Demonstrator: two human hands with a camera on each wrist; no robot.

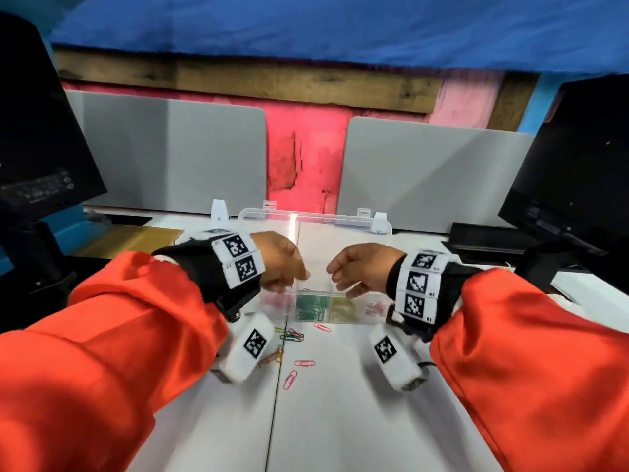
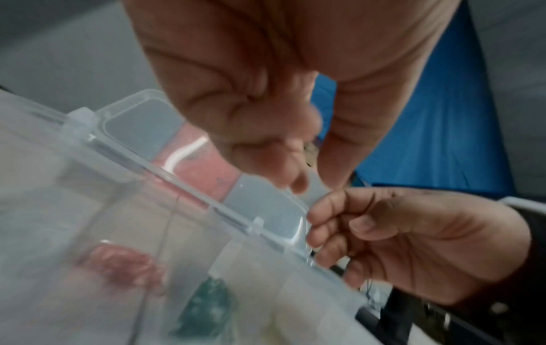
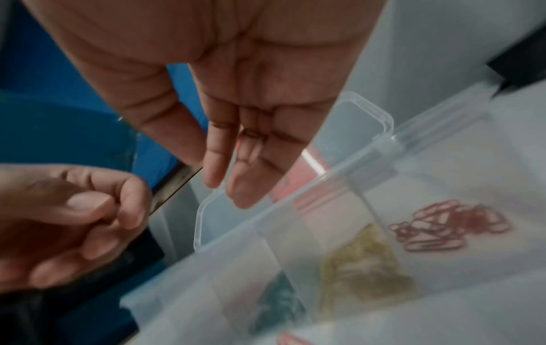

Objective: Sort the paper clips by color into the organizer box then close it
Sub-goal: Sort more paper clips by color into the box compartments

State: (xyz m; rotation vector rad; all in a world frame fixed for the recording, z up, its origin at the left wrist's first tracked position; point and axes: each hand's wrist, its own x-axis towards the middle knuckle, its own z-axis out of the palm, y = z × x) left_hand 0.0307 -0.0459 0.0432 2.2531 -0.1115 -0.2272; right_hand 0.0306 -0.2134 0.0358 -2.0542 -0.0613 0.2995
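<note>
A clear organizer box (image 1: 343,322) stands on the table with its lid (image 1: 343,233) raised at the back. Its compartments hold pink clips (image 1: 275,299), green clips (image 1: 311,306), yellow clips (image 1: 342,306) and more pink clips (image 1: 374,308). My left hand (image 1: 292,281) hovers over the box's left side, its fingers curled. In the left wrist view the left hand (image 2: 313,177) pinches something small, seemingly a clip, between thumb and finger. My right hand (image 1: 340,281) hovers over the right side with loosely bent fingers. No clip shows plainly in the right hand (image 3: 217,179).
Loose clips (image 1: 291,335) lie on the white table in front of the box, with pink ones (image 1: 290,379) nearer me. Grey divider panels (image 1: 170,155) stand behind. Black monitors (image 1: 578,158) flank both sides.
</note>
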